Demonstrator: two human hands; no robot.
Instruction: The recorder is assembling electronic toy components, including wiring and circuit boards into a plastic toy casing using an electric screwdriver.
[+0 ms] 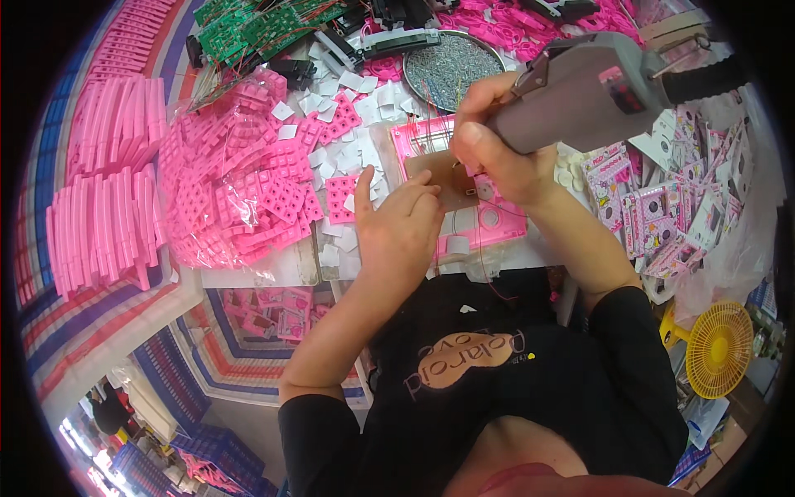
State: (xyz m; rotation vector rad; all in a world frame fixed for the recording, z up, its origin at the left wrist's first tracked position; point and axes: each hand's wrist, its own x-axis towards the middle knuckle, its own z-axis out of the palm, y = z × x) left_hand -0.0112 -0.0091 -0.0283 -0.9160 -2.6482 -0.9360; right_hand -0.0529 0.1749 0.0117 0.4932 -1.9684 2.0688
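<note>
My left hand (403, 214) lay half-spread, fingertips on the board (453, 184) at my 1 o'clock, right hand (503, 161) wrapped round the driver (580, 103) toward 2, and tbh stray wires (422, 139) could've gotten pinched if they'd slipped underneath.

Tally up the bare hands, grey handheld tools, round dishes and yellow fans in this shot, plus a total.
Hands: 2 (left hand, right hand)
Grey handheld tool: 1
Round dish: 1
Yellow fan: 1
Total: 5
</note>
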